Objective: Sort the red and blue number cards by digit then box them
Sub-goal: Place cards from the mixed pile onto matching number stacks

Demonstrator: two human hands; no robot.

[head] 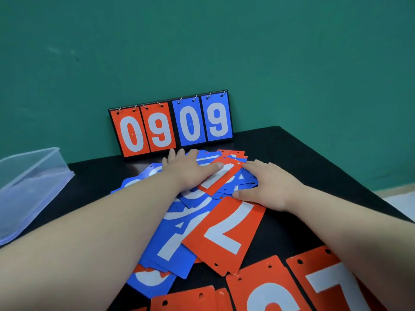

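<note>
Loose heap of number cards (224,232) mid black tabletop (292,149): flat, glossy rectangles, red and blue, white digits, punched holes; count unreadable. Left hand (190,170) and right hand (269,185) lie flat on the heap, fingers straight, gripping nothing. Near row of red cards (265,286): at least three. Ring-bound scoreboard (189,122): two red, two blue. One translucent plastic box (29,176), left.

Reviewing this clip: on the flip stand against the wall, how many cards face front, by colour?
Red cards: 2, the red 0 and red 9
Blue cards: 2, the blue 0 and blue 9
Total: 4
</note>
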